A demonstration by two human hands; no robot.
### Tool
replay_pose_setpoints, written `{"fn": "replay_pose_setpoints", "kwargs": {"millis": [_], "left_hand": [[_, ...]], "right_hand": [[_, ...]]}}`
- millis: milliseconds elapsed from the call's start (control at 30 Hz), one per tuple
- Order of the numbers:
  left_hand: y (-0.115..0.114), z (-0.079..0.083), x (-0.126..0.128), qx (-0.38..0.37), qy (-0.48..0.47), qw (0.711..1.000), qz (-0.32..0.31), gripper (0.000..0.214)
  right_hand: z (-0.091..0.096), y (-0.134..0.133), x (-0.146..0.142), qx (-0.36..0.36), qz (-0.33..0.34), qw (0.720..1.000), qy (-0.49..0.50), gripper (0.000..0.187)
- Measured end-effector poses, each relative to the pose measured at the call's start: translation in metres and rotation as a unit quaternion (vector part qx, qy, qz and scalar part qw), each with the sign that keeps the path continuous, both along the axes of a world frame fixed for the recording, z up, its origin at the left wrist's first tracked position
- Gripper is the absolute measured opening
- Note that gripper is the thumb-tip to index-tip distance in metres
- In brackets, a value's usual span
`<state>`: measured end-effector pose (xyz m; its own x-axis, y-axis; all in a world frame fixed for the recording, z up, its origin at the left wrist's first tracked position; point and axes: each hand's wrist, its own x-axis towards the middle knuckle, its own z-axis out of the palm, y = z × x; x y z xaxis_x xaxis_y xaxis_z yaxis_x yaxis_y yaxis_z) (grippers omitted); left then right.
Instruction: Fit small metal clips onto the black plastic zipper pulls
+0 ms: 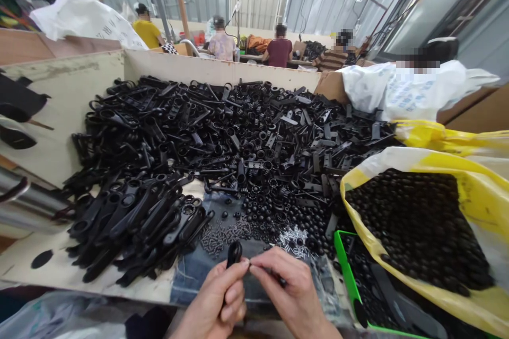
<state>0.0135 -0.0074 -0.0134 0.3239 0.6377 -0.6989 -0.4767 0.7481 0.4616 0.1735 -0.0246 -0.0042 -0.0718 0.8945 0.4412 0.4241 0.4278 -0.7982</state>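
My left hand (212, 296) grips a black plastic lever-shaped part (234, 254) upright between thumb and fingers. My right hand (282, 286) pinches a small dark piece (274, 274) against that part's lower end, and the fingertips of both hands nearly meet. Just ahead of my hands lie a small heap of dark screws (226, 237), a heap of silver screws (294, 241) and many round black caps (274, 222). A large mound of black plastic parts (222, 137) spreads across the wooden bench (47, 270) beyond them.
A yellow-and-white sack (401, 185) of round black pieces stands to the right, above a green crate (350, 275) of black parts. A denim cloth (199, 270) lies under the small parts. Low board walls edge the bench. Several co-workers sit beyond, near white sacks.
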Motion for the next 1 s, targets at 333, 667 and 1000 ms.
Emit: {"fn": "replay_pose_setpoints", "kwargs": {"millis": [333, 667, 1000], "left_hand": [[-0.003, 0.006, 0.0, 0.029, -0.004, 0.999, -0.039, 0.06], [-0.001, 0.019, 0.005, 0.002, 0.024, 1.0, -0.007, 0.068], [-0.003, 0.02, 0.0, 0.003, 0.014, 0.999, -0.032, 0.061]], "right_hand": [[-0.001, -0.004, -0.001, -0.024, -0.03, 0.999, -0.004, 0.018], [-0.005, -0.004, -0.002, -0.016, -0.018, 0.999, -0.022, 0.029], [-0.006, -0.002, 0.002, -0.005, -0.032, 0.999, -0.044, 0.03]]}}
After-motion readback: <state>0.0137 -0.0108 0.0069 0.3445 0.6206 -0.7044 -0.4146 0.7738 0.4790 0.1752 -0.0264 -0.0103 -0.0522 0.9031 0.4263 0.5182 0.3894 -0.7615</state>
